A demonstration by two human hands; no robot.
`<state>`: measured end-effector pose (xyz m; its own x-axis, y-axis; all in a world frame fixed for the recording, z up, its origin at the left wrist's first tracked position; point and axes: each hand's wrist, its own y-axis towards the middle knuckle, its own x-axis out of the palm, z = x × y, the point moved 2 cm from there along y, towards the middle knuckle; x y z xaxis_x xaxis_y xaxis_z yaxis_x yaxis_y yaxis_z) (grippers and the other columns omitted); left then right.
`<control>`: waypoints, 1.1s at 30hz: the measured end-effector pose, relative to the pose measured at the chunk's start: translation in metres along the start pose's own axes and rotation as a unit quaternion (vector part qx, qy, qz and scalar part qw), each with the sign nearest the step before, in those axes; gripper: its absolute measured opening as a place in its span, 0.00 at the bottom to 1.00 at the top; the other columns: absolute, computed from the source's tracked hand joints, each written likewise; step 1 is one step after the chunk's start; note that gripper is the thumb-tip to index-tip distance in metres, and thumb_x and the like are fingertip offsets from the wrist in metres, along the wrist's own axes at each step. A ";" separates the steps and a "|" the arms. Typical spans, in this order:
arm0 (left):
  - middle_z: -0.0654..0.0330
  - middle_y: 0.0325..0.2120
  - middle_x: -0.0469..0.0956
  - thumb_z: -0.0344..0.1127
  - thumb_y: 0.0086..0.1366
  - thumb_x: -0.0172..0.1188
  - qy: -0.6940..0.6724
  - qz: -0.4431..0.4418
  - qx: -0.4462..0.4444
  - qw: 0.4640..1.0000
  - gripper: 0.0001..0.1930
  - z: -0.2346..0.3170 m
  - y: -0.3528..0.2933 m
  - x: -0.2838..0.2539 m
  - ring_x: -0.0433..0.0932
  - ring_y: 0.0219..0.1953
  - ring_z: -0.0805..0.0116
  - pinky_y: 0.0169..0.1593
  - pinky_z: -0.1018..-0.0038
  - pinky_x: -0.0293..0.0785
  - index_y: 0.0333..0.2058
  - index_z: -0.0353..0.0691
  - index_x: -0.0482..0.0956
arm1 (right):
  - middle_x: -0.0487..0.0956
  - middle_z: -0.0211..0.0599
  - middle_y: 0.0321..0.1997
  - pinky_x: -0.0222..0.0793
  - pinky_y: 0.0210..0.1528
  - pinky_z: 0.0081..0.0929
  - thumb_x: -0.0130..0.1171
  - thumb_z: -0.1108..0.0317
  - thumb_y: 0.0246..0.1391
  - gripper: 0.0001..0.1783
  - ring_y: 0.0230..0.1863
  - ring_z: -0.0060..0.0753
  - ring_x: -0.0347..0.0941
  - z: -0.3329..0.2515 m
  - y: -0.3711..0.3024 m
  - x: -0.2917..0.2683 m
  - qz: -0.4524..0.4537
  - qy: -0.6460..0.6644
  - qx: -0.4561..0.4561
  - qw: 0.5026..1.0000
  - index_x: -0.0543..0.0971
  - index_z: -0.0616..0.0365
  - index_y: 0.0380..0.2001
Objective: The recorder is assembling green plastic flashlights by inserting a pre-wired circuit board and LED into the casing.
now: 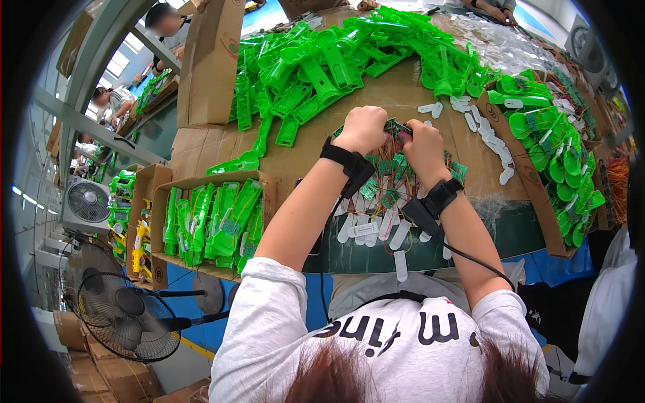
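Observation:
My left hand [365, 131] is closed, with its thumb and fingers pinching at the edge of a small green circuit board [398, 126]. My right hand [424, 146] grips the same board from the other side, its fingers curled. Its details are partly hidden by my fingers. Just below my hands lie several green circuit boards [388, 165] with thin coloured wires. Nearer to me, white plastic strips [365, 230] hang from or lie under those wires at the table edge. Black straps with small boxes sit on both my wrists.
Bright green plastic shells [316, 77] are heaped across the far side. A cardboard box [270, 196] of wired green shells stands left; another box [531, 201] with round-ended green parts stands right. White pieces [494, 144] trail along the cardboard. A black fan [127, 316] is at lower left.

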<state>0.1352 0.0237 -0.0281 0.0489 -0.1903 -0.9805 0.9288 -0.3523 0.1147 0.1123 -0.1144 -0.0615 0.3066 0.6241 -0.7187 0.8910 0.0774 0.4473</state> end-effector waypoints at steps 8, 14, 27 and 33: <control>0.50 0.31 0.76 0.35 0.47 0.65 -0.180 -0.035 0.078 0.980 0.16 -0.026 -0.008 -0.004 0.75 0.36 0.54 0.41 0.67 0.70 0.34 0.34 0.76 | 0.75 0.50 0.41 0.66 0.48 0.36 0.58 0.78 0.38 0.19 0.46 0.50 0.70 0.015 0.008 -0.036 -0.205 0.093 -0.042 0.973 0.75 0.61 0.40; 0.51 0.34 0.76 0.31 0.48 0.64 -0.260 -0.074 0.090 0.959 0.19 -0.023 -0.008 -0.002 0.75 0.39 0.58 0.43 0.69 0.69 0.40 0.34 0.73 | 0.75 0.47 0.44 0.66 0.48 0.30 0.60 0.72 0.42 0.21 0.49 0.45 0.70 0.004 0.014 -0.031 -0.127 0.174 -0.123 0.969 0.73 0.60 0.43; 0.60 0.24 0.74 0.37 0.51 0.66 -0.285 -0.138 -0.011 0.948 0.18 -0.046 -0.023 0.000 0.70 0.28 0.76 0.33 0.75 0.68 0.39 0.35 0.75 | 0.70 0.50 0.19 0.60 0.26 0.36 0.57 0.66 0.47 0.13 0.23 0.50 0.67 0.002 0.011 -0.009 -0.168 0.210 -0.074 0.960 0.69 0.66 0.25; 0.59 0.23 0.75 0.38 0.52 0.64 -0.301 -0.120 0.034 0.945 0.15 -0.036 -0.024 -0.011 0.71 0.24 0.76 0.29 0.77 0.68 0.37 0.37 0.76 | 0.71 0.50 0.18 0.64 0.35 0.41 0.57 0.64 0.48 0.12 0.25 0.54 0.68 -0.005 0.011 -0.010 -0.130 0.078 -0.133 0.979 0.71 0.64 0.24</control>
<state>0.1253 0.0677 -0.0255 -0.3963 -0.5780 -0.7134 0.8604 -0.5049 -0.0688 0.1171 -0.1161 -0.0464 0.0067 0.6661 -0.7459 0.8076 0.4362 0.3969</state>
